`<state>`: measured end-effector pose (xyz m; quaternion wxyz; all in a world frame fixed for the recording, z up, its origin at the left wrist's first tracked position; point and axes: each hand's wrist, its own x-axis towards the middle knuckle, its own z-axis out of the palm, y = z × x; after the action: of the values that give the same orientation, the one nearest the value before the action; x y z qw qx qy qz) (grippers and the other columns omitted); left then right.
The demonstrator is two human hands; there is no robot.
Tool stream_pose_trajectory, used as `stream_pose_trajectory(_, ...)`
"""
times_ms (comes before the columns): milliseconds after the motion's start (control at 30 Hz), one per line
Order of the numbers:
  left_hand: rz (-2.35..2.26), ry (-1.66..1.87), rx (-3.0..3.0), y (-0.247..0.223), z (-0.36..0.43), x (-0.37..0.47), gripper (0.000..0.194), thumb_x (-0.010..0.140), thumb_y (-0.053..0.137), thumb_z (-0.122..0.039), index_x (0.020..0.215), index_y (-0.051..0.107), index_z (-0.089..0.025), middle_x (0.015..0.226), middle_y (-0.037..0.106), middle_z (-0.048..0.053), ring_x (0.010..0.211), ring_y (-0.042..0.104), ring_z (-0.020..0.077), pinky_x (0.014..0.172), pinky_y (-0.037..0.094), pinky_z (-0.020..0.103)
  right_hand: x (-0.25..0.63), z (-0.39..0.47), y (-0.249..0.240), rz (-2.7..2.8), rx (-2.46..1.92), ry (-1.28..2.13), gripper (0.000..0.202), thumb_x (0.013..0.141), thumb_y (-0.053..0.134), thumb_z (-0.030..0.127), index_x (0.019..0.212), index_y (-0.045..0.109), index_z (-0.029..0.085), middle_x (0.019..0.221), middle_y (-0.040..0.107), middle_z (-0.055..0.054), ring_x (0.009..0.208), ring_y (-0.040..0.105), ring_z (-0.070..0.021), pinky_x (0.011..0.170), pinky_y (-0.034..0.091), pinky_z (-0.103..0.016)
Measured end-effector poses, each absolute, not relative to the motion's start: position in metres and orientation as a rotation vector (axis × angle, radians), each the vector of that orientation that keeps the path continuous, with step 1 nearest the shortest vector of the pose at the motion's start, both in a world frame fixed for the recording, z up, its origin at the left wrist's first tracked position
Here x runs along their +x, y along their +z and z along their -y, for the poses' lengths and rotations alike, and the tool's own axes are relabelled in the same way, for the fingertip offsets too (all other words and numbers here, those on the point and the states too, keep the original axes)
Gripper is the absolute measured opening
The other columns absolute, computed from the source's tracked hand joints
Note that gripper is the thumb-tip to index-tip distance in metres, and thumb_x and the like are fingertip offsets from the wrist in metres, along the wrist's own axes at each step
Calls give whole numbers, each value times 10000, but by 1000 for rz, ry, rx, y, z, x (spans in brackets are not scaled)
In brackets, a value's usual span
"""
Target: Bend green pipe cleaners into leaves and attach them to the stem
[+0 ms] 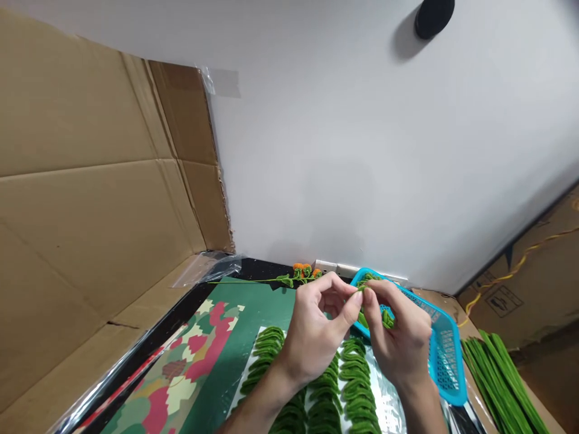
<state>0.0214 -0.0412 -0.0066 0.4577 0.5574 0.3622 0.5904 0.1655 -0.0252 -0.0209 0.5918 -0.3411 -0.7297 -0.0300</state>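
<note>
My left hand (316,334) and my right hand (402,340) meet over the work surface, thumbs and forefingers pinched together. Between their fingertips is a small piece of green pipe cleaner (362,289), mostly hidden by the fingers. Beneath them, bent green pipe-cleaner loops (357,386) lie in stacked rows on a white sheet. Just behind my right hand stands a blue plastic basket (453,367) with more green fuzzy pieces (387,319) inside.
Straight green pipe cleaners (502,380) lie in a bundle at the right. Orange flowers (298,270) on a green stem rest near the wall. A patterned sheet (181,374) covers the left side. Cardboard panels (90,199) and a white wall (339,138) close in the space.
</note>
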Motion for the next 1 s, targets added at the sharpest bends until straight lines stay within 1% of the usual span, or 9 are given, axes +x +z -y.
stream_pose_trajectory(67,-878,1418,1388,-5,43,21,194,885,809,-276,841,658,-163,687,651,-22,522,545,74,487,468,171,166,25,-21,1729,-762,-71,141,1027,572,123,926,650,182,745,692,0,591,656,-116,570,517,-216)
stream_pose_trajectory(167,-901,1408,1397,-3,46,21,214,892,799,-300,824,646,-166,711,677,-5,522,542,79,487,453,183,166,25,-23,1697,-710,-152,131,987,624,75,937,670,187,741,696,-4,603,665,-128,585,528,-230)
stream_pose_trajectory(267,-966,1447,1450,-2,50,23,245,905,778,-335,796,632,-171,723,679,11,558,544,95,514,444,201,166,27,-25,1655,-666,-231,169,941,673,32,958,697,198,758,714,-11,619,681,-146,619,559,-255)
stream_pose_trajectory(400,-1072,1493,1622,-2,55,26,277,956,704,-367,768,630,-177,698,649,13,581,503,107,533,408,223,169,31,-25,1640,-625,-326,226,918,696,23,1013,732,225,780,741,-18,624,704,-172,606,577,-283)
stream_pose_trajectory(500,-1127,1492,1712,1,58,27,265,982,657,-339,771,637,-179,677,628,-5,570,466,99,546,391,230,171,32,-25,1671,-634,-335,240,930,679,31,1025,730,246,788,749,-15,633,719,-184,607,591,-297)
stream_pose_trajectory(600,-1167,1446,1730,6,59,25,222,972,660,-311,791,662,-182,674,638,-14,580,491,100,564,407,230,172,30,-26,1686,-666,-338,214,944,662,45,1003,712,244,790,751,-15,643,736,-190,603,594,-292)
stream_pose_trajectory(767,-1139,1397,1684,13,59,18,119,934,716,-305,898,715,-192,816,729,0,624,557,101,583,439,226,173,30,-25,1655,-691,-315,186,938,678,45,980,708,223,792,753,-17,616,729,-177,613,589,-279)
stream_pose_trajectory(867,-1121,1377,1686,17,59,14,123,925,729,-306,896,709,-188,824,733,5,628,569,103,582,442,228,174,32,-22,1649,-678,-291,183,935,687,46,974,711,223,794,756,-20,610,731,-177,605,589,-279)
stream_pose_trajectory(1000,-1124,1352,1702,20,60,7,155,959,694,-337,924,704,-186,831,734,11,635,579,108,599,458,232,172,33,-18,1673,-653,-260,171,933,697,58,989,717,218,811,765,-24,620,742,-176,594,595,-269)
